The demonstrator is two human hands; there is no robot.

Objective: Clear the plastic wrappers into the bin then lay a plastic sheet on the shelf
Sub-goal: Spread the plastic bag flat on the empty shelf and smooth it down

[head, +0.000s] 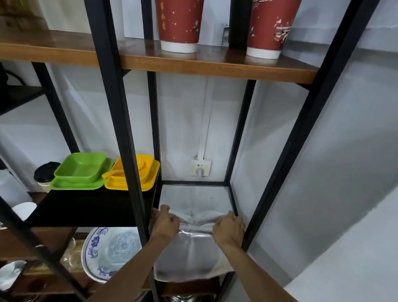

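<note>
A translucent plastic sheet (195,203) lies over the lower shelf (232,195) of the black metal rack, inside its frame. The sheet's near part hangs down over the shelf's front edge and is creased in the middle. My left hand (165,223) pinches the sheet at the front left. At the front right, my right hand (229,227) grips the same sheet. Both forearms reach in from below. No wrappers or bin are in view.
A black upright post (124,131) stands just left of my left hand. Green dishes (82,172) and yellow dishes (135,176) sit on a black shelf to the left. Red paper cups (178,19) stand on the wooden shelf above. A wall socket (201,169) is behind; a blue-patterned plate (111,248) lies below.
</note>
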